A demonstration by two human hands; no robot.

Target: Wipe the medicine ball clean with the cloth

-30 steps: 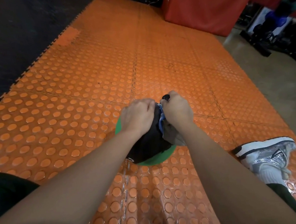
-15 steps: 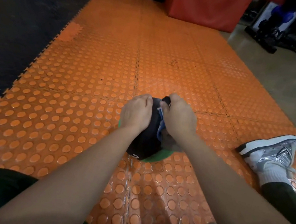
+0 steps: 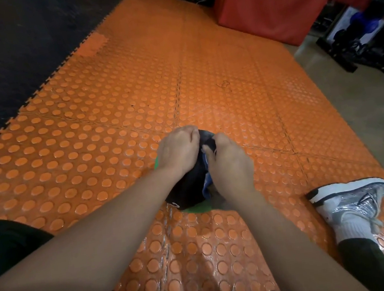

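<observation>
Two hands met over the ball at the middle of the view, both arms reaching forward from the bottom edge. Left hand (image 3: 179, 150) lay on the ball's (image 3: 189, 189) upper left side with its fingers curled down over the far edge, gripping the ball. Right hand (image 3: 228, 162) sat just beside it, knuckles nearly touching the left, fingers bent around a bunched cloth (image 3: 207, 184) and pressing it against the ball's top and right side; blue folds showed below the palm, and a darker fold poked out between the two hands. Ball was mostly black, with green showing at its left edge and along its lower rim, and a small white mark low on its near face. It rested on the orange studded mat (image 3: 111, 131), whose near part looked glossy and rippled. Farther right, a silver-and-white shoe (image 3: 349, 200) with a white sock lay on the mat, apart from the ball.
</observation>
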